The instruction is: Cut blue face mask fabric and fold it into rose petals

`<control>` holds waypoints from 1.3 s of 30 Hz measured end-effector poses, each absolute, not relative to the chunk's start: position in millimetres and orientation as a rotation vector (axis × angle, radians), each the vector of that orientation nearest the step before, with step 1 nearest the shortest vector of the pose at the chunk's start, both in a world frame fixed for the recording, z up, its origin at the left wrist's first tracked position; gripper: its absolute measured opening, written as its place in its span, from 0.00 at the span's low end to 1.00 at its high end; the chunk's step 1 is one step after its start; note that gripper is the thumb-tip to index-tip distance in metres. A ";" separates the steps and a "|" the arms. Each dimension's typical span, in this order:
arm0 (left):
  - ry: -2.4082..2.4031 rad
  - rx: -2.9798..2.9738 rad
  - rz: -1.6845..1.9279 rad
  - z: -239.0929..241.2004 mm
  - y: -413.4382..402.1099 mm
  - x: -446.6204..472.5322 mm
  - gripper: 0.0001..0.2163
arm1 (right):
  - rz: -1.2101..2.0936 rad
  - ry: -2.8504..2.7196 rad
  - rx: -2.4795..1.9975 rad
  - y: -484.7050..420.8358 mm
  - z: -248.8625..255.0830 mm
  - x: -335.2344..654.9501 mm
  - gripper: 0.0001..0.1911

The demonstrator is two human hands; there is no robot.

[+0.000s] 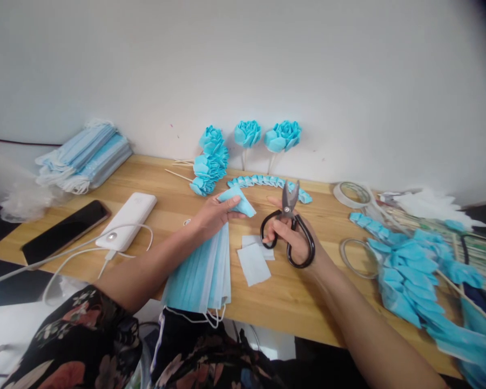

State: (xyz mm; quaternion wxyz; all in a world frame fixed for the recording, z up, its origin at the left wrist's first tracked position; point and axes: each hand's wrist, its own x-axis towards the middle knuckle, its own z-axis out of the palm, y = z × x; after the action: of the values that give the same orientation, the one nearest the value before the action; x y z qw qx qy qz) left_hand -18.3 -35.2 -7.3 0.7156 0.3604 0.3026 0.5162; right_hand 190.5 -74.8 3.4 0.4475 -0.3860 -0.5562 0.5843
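My left hand (213,215) pinches a folded blue mask piece (238,200) just above the wooden table (299,302). Under that hand lies a face mask stack (204,273) that hangs over the table's front edge. My right hand (294,235) grips black scissors (288,227) through the handles, blades closed and pointing away from me, a short way right of the folded piece. Two small cut white-blue pieces (254,262) lie on the table between my hands.
Blue mask flowers on sticks (247,135) lean against the wall, with a folded strip (267,182) below them. More masks (85,156) sit at the back left, near a phone (65,229) and a white power bank (126,220). Tape rolls (352,193) and folded blue pieces (409,275) lie on the right.
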 end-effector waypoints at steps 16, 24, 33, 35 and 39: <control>0.585 0.867 0.903 -8.1 -43.7 -13.2 0.11 | 1.277 -1.562 -1.083 -74.6 2.0 188.3 0.30; 0.565 0.910 0.732 -5.5 -46.6 -16.9 0.15 | 1.242 -1.563 -1.130 -77.0 6.7 186.2 0.28; 0.585 0.867 0.773 -5.6 -46.5 -17.9 0.13 | 1.260 -1.573 -1.104 -76.4 4.5 186.4 0.28; 0.587 0.845 0.820 -6.2 -44.7 -18.5 0.12 | 1.288 -1.528 -1.083 -78.1 10.0 188.2 0.26; 0.592 0.807 0.932 -5.6 -39.7 -21.2 0.09 | 1.429 -1.500 -0.994 -82.6 24.1 194.6 0.18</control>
State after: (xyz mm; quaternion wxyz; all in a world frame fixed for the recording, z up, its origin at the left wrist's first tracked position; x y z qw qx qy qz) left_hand -21.2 -39.7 -5.6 0.7751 0.3730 0.2735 0.4305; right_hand 194.6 -82.6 24.1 0.4096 -0.3945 -0.5956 0.5674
